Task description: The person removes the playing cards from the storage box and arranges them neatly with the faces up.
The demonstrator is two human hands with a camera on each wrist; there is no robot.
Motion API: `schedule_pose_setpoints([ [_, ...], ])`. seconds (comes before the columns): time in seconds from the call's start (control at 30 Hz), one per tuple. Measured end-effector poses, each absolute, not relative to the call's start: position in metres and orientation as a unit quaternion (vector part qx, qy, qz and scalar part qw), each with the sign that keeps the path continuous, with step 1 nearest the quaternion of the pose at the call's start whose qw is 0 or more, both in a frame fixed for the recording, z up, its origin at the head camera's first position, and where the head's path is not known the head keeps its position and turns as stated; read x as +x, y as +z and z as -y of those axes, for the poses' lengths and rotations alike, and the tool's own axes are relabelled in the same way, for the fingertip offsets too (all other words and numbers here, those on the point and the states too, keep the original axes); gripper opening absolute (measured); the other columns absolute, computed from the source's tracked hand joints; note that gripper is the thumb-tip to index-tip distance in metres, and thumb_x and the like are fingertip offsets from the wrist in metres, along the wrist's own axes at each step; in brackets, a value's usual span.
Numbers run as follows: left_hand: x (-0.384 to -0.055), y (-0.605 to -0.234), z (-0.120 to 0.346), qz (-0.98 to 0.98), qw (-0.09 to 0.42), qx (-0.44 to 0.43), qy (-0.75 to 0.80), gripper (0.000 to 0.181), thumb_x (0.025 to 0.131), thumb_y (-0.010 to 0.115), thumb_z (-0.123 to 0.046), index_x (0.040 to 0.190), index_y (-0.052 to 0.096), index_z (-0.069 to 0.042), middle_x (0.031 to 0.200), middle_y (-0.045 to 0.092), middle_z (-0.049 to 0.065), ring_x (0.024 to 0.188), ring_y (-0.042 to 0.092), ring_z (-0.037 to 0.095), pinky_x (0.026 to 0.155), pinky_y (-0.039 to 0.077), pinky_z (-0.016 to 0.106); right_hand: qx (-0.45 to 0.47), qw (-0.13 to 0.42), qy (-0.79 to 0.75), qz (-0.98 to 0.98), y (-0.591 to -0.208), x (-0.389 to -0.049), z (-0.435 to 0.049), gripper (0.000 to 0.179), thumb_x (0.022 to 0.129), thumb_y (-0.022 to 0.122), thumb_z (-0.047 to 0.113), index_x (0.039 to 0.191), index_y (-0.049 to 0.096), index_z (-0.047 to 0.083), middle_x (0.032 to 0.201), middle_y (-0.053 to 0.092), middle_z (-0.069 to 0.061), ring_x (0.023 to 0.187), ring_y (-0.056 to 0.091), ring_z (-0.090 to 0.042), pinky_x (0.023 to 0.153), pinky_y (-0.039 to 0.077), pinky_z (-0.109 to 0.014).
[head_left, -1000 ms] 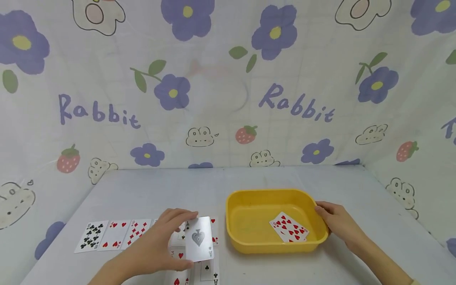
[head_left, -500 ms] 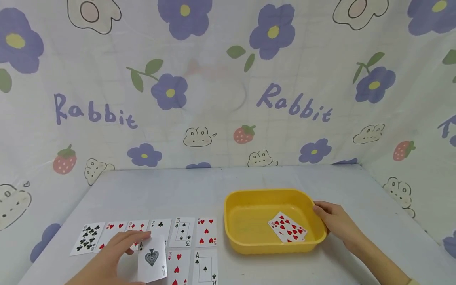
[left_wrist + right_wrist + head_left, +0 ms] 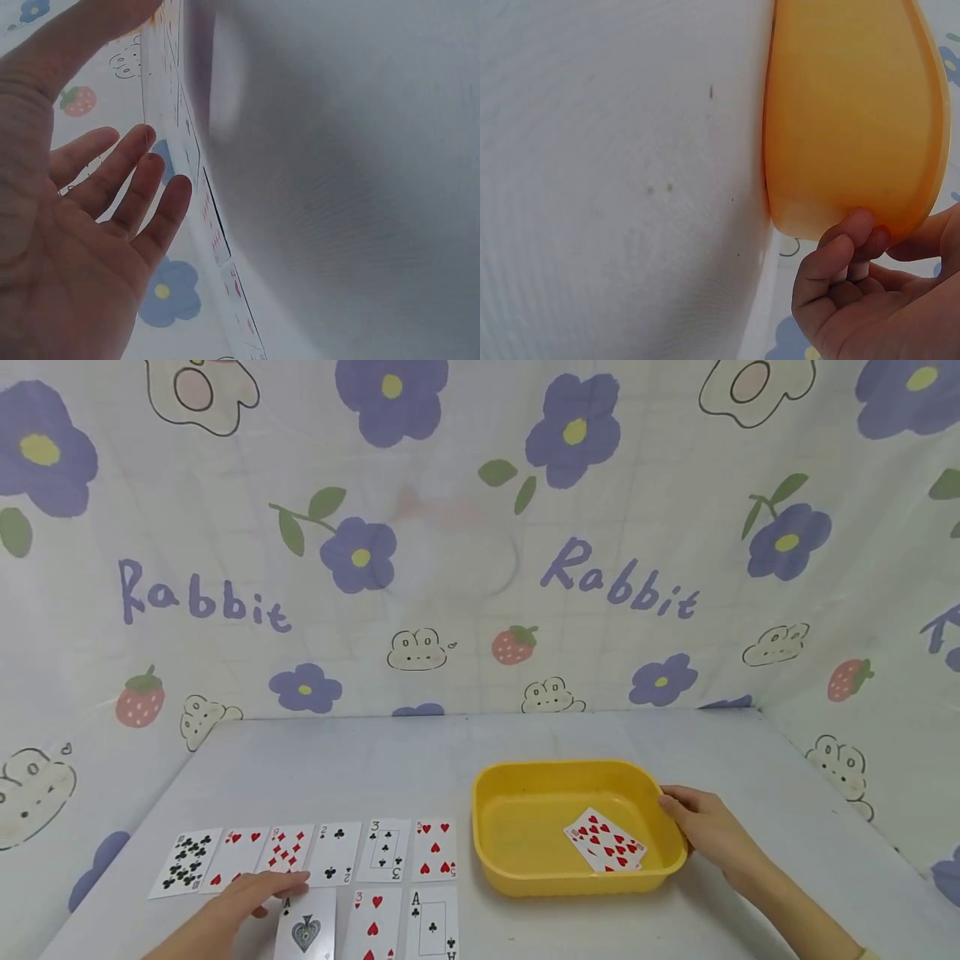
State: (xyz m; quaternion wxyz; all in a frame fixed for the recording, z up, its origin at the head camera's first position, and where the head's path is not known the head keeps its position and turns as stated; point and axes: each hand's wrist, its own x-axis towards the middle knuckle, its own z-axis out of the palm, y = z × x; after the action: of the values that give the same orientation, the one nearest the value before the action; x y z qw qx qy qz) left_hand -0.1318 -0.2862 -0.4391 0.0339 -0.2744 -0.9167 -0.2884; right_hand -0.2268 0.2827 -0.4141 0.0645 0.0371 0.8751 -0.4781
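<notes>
At the lower left, my left hand (image 3: 232,910) reaches over the table, index fingertip right at the top edge of an ace of spades (image 3: 305,935). The left wrist view shows this hand (image 3: 90,217) with loosely spread, relaxed fingers. The ace lies face up, its lower end cut off by the frame, left of a three of hearts (image 3: 372,922) and an ace of clubs (image 3: 432,922). On the right, my right hand (image 3: 708,827) grips the end of a yellow plastic basin (image 3: 551,883), thumb and curled fingers (image 3: 832,259) at its rim. Several heart cards (image 3: 603,842) lie inside.
Behind the ace runs a row of face-up cards, from a ten of clubs (image 3: 185,862) through a two of clubs (image 3: 335,853) to a five of hearts (image 3: 435,849). A patterned cloth (image 3: 480,568) hangs behind the white table (image 3: 360,760).
My left hand has carried the ace of spades left and down from over the cards to a spot beside the three of hearts. The right hand stays at the basin.
</notes>
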Motion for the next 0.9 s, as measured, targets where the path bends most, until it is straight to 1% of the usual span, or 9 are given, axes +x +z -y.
schedule_pose_setpoints([
  [0.2, -0.134, -0.443, 0.287, 0.922, 0.008, -0.269, -0.278, 0.097, 0.067, 0.083, -0.060, 0.145, 0.043, -0.018, 0.131, 0.054, -0.008, 0.108, 0.050, 0.006, 0.084, 0.050, 0.029, 0.042, 0.068, -0.477, -0.875, -0.414, -0.227, -0.282, 0.053, 0.106, 0.045, 0.029, 0.142, 0.040, -0.010, 0.108, 0.060, -0.014, 0.077, 0.054, -0.022, 0.061, 0.050, -0.031],
  [0.43, -0.136, -0.445, 0.289, 0.928, -0.022, -0.249, -0.275, 0.098, 0.067, 0.082, -0.062, 0.146, 0.042, -0.020, 0.132, 0.053, -0.016, 0.111, 0.050, 0.007, 0.090, 0.049, 0.029, 0.041, 0.069, -0.477, -0.875, -0.414, -0.227, -0.282, 0.053, 0.106, 0.045, 0.029, 0.142, 0.040, -0.010, 0.108, 0.060, -0.014, 0.077, 0.054, -0.022, 0.061, 0.050, -0.031],
  [0.53, -0.136, -0.443, 0.288, 0.930, -0.054, -0.228, -0.284, 0.099, 0.067, 0.082, -0.062, 0.147, 0.040, -0.024, 0.134, 0.050, -0.016, 0.111, 0.050, 0.011, 0.087, 0.050, 0.030, 0.041, 0.068, -0.476, -0.876, -0.414, -0.227, -0.283, 0.053, 0.106, 0.045, 0.029, 0.142, 0.040, -0.010, 0.108, 0.060, -0.014, 0.077, 0.054, -0.022, 0.061, 0.050, -0.031],
  [0.6, -0.135, -0.440, 0.287, 0.931, -0.063, -0.217, -0.286, 0.100, 0.066, 0.081, -0.063, 0.148, 0.038, -0.026, 0.136, 0.048, -0.016, 0.110, 0.050, 0.012, 0.085, 0.050, 0.030, 0.040, 0.067, -0.476, -0.876, -0.414, -0.227, -0.283, 0.054, 0.106, 0.045, 0.029, 0.142, 0.040, -0.011, 0.108, 0.060, -0.015, 0.077, 0.054, -0.022, 0.061, 0.050, -0.031],
  [0.67, -0.135, -0.437, 0.285, 0.930, -0.053, -0.219, -0.292, 0.101, 0.065, 0.082, -0.064, 0.149, 0.037, -0.027, 0.137, 0.047, -0.015, 0.110, 0.051, 0.012, 0.083, 0.051, 0.030, 0.039, 0.066, -0.475, -0.876, -0.414, -0.227, -0.283, 0.054, 0.106, 0.045, 0.030, 0.142, 0.040, -0.011, 0.109, 0.060, -0.015, 0.078, 0.054, -0.022, 0.061, 0.050, -0.031],
  [0.7, -0.135, -0.436, 0.285, 0.927, -0.040, -0.227, -0.295, 0.101, 0.065, 0.083, -0.063, 0.148, 0.038, -0.027, 0.137, 0.047, -0.014, 0.109, 0.051, 0.013, 0.083, 0.051, 0.030, 0.039, 0.066, -0.475, -0.876, -0.414, -0.227, -0.283, 0.054, 0.106, 0.045, 0.030, 0.142, 0.040, -0.011, 0.109, 0.060, -0.015, 0.078, 0.054, -0.022, 0.061, 0.050, -0.031],
  [0.8, -0.137, -0.428, 0.280, 0.923, -0.007, -0.243, -0.297, 0.094, 0.069, 0.083, -0.057, 0.148, 0.039, -0.029, 0.136, 0.049, -0.014, 0.109, 0.052, 0.013, 0.083, 0.050, 0.032, 0.039, 0.064, -0.475, -0.877, -0.414, -0.227, -0.283, 0.054, 0.106, 0.045, 0.029, 0.142, 0.040, -0.010, 0.109, 0.060, -0.015, 0.079, 0.054, -0.022, 0.061, 0.050, -0.031],
  [0.83, -0.138, -0.425, 0.277, 0.924, -0.006, -0.240, -0.299, 0.093, 0.070, 0.084, -0.056, 0.147, 0.039, -0.033, 0.135, 0.050, -0.015, 0.109, 0.052, 0.012, 0.084, 0.050, 0.033, 0.039, 0.064, -0.476, -0.876, -0.414, -0.227, -0.283, 0.053, 0.106, 0.045, 0.029, 0.142, 0.041, -0.010, 0.109, 0.060, -0.015, 0.078, 0.054, -0.022, 0.061, 0.050, -0.031],
  [0.9, -0.142, -0.418, 0.270, 0.918, -0.005, -0.244, -0.312, 0.088, 0.072, 0.084, -0.052, 0.146, 0.039, -0.037, 0.135, 0.050, -0.015, 0.109, 0.053, 0.014, 0.086, 0.049, 0.035, 0.038, 0.062, -0.476, -0.877, -0.414, -0.226, -0.283, 0.053, 0.106, 0.045, 0.028, 0.141, 0.041, -0.010, 0.107, 0.060, -0.014, 0.077, 0.054, -0.022, 0.061, 0.050, -0.031],
])
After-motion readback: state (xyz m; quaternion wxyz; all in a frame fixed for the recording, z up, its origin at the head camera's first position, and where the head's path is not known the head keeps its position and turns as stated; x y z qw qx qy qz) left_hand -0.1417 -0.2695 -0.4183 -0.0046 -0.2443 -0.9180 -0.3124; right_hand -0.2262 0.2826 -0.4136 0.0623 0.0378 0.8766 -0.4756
